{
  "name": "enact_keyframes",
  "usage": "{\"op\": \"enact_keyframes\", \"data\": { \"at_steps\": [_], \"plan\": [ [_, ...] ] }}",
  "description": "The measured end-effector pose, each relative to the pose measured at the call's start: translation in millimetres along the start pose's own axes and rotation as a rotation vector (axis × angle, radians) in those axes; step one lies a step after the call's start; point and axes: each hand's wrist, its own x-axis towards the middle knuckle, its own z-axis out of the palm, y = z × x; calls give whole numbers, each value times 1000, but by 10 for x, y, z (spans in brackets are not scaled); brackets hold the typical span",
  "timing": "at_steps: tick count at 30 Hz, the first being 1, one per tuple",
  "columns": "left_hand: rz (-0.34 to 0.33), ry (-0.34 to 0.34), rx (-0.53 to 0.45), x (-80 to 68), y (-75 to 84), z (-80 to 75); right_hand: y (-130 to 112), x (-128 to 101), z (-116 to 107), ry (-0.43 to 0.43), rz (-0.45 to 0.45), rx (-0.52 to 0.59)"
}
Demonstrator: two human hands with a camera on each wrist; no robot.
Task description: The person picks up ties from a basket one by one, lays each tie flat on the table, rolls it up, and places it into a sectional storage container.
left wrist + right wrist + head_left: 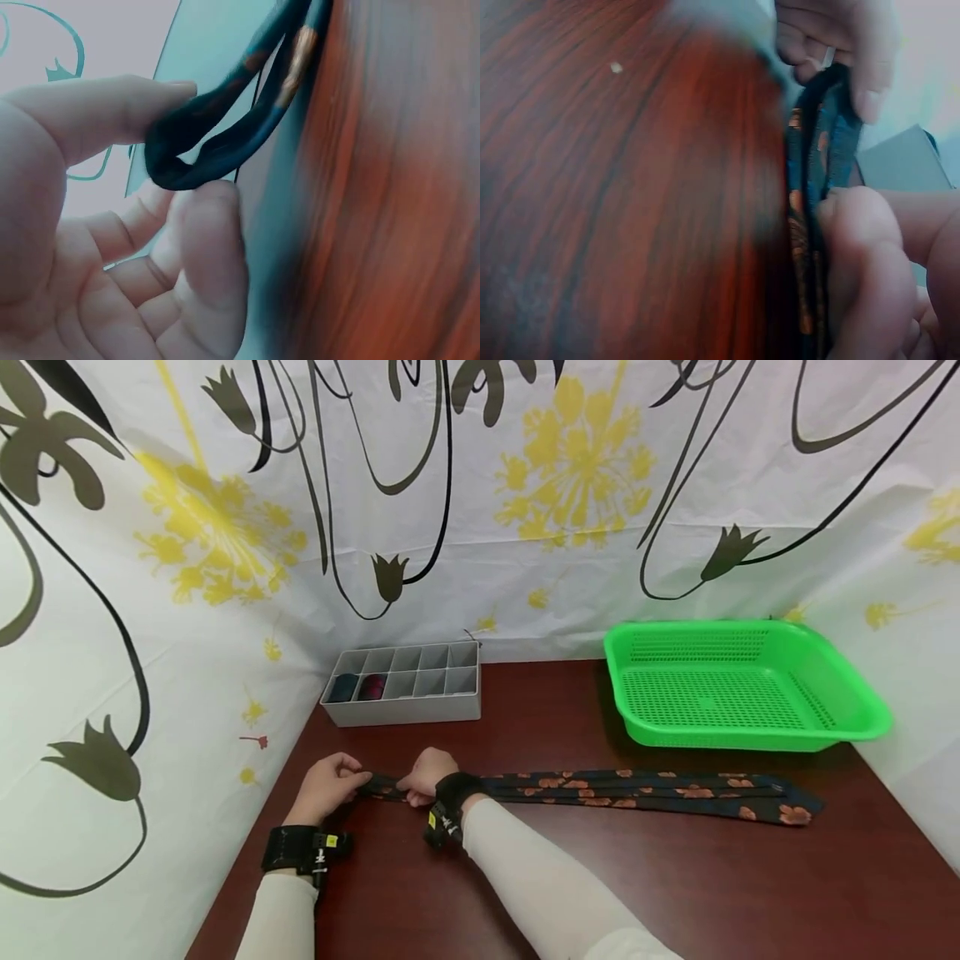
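A dark floral necktie point(637, 791) lies folded lengthwise across the wooden table point(675, 877) — its looped end pinched between thumb and fingers of the left hand point(326, 787), while the right hand point(429, 774) grips it just beside. Behind stand a grey divided organizer point(405, 687) and a green basket point(738, 685).

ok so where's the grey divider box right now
In the head view the grey divider box sits at the table's far left, against the patterned sheet, left of the green basket and behind both hands holding the folded tie.
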Motion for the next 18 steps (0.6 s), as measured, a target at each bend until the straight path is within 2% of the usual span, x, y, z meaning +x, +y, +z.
{"op": "enact_keyframes", "data": {
  "at_steps": [3, 6, 14, 16, 18],
  "plan": [
    [26, 24, 21, -20, 46, 12, -44, -31, 18, 15, -6, -45],
    [43, 28, -12, -50, 118, 48, -43, -49, 42, 38, -20, -90],
    [70, -94, -273, -69, 224, 135, -30, -64, 76, 85, -48, -103],
    [81, -103, -290, -66, 224, 152, -36, -74, 77, 90, -50, -89],
    [98, -110, -256, -65, 216, 166, -45, -86, 72, 89, -48, -84]
  ]
}}
